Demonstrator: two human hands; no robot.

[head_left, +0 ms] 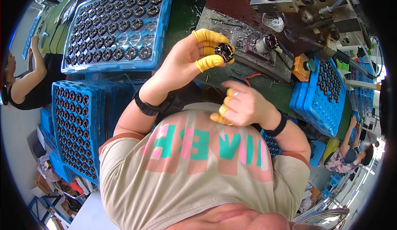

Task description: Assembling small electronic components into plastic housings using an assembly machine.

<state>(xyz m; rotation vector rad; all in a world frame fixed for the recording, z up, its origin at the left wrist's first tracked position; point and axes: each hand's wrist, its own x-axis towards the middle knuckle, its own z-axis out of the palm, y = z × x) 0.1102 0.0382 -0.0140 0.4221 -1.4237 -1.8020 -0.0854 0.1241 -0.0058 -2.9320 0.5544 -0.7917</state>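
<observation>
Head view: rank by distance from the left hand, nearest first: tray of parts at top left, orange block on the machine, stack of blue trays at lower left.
1. Tray of parts, just left of the left hand.
2. Stack of blue trays, lower left.
3. Orange block, far right on the machine.

The left hand (188, 58), yellow cots on its fingertips (206, 36), pinches a small dark round motor part (225, 52) in its grip near twelve o'clock above the table (182, 19). The right hand (244, 103) hangs loosely curled and empty just below, toward five o'clock of the part. A blue tray (118, 27) of similar parts lies at ten o'clock, a metal press fixture (289, 19) at two o'clock.
</observation>
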